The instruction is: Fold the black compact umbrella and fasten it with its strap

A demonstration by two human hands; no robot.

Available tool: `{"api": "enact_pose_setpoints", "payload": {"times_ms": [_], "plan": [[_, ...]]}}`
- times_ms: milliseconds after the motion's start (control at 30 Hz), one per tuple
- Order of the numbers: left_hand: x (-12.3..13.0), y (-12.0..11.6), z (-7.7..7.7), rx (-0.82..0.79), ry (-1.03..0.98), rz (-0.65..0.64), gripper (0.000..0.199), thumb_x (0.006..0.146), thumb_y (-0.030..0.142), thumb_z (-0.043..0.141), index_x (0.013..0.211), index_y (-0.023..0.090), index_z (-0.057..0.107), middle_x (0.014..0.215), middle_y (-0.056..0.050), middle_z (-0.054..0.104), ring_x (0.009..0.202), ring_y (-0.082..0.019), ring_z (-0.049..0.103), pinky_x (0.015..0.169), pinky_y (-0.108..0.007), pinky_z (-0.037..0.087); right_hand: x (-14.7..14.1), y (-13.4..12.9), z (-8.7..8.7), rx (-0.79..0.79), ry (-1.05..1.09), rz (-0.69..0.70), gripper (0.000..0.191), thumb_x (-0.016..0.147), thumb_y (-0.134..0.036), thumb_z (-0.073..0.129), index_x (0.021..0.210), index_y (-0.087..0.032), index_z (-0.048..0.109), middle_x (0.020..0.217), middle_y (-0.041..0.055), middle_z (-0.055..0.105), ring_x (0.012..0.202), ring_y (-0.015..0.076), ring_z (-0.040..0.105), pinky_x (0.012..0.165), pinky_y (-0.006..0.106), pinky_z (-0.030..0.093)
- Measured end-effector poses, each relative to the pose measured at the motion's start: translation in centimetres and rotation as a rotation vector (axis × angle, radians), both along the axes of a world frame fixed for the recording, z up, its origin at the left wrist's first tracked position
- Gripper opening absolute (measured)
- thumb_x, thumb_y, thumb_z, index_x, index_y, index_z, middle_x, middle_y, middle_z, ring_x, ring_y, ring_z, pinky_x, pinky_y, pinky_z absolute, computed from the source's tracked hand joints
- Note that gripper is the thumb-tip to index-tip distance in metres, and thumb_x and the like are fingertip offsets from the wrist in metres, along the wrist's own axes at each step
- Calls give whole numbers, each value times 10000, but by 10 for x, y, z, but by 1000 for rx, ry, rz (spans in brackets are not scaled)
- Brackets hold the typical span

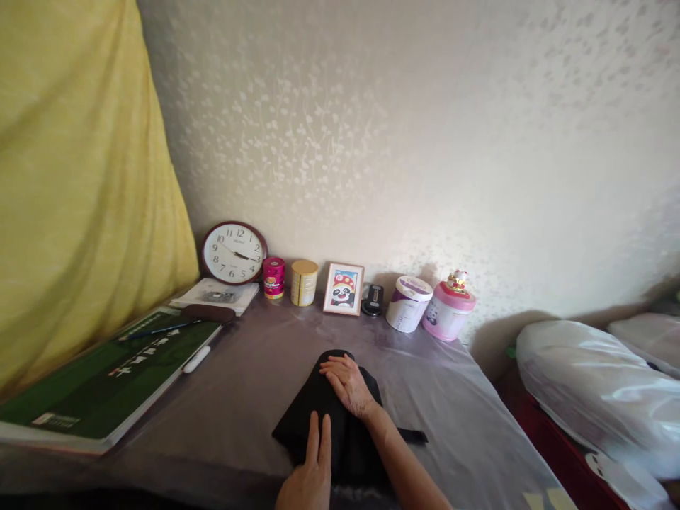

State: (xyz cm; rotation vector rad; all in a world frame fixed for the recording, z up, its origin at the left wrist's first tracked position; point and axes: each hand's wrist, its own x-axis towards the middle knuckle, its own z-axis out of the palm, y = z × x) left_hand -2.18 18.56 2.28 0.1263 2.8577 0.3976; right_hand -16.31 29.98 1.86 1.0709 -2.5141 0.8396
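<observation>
A black folded cloth item [302,407] lies on the table in front of me, with a dark strap [413,436] sticking out on its right side. I cannot make out its exact kind. My right hand [348,386] rests flat on its upper part, fingers stretched to the left. Lower down, my left hand [308,471] has two fingers extended over the cloth and pointing away from me. Its other fingers are hidden. Neither hand grips the cloth.
A large green book [90,386] lies at the left with a pen and a white marker [196,360]. Along the wall stand a clock [234,253], tins [304,283], a picture frame [343,288] and tubs [409,304]. Plastic-wrapped bundles [589,382] sit at the right.
</observation>
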Motion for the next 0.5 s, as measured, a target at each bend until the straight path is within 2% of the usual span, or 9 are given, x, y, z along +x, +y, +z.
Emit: {"api": "enact_pose_setpoints", "payload": {"times_ms": [100,167,233,367,500], "plan": [[1,-1,7,25,-32,22,788,669,-71,227,1375,217,31,1459,-115,-12,784,-165,663,599,-243,499,-23,-2,-8,-16,19,-26,308,918,-256,343,980,-236,644,1038,18,667,1117,165,502,1028,423,266],[1,-1,10,44,-47,33,819,648,-85,237,1375,229,26,1461,-114,-22,802,-160,661,608,-235,493,-35,-2,-9,-28,35,-40,323,917,-247,332,972,-219,649,1024,29,671,1092,159,521,997,385,327],[1,-1,11,57,-51,41,840,636,-92,249,1374,233,14,1460,-121,-38,805,-161,660,614,-241,492,-40,-2,-6,-47,64,-113,324,910,-240,337,976,-184,648,1019,65,669,1051,172,548,948,366,388],[0,-3,10,87,-89,89,852,631,-98,273,1375,212,-4,1466,-145,-6,839,-177,655,662,-270,497,-17,2,5,-146,169,-320,275,881,-256,404,1016,-162,623,1079,110,628,1043,211,542,931,403,402],[2,-3,8,96,-86,115,883,614,-102,321,1380,194,-3,1472,-152,29,889,-195,643,709,-281,493,24,-1,3,-137,152,-199,255,877,-221,417,1027,-203,622,1083,71,628,1093,190,512,945,376,402]]}}
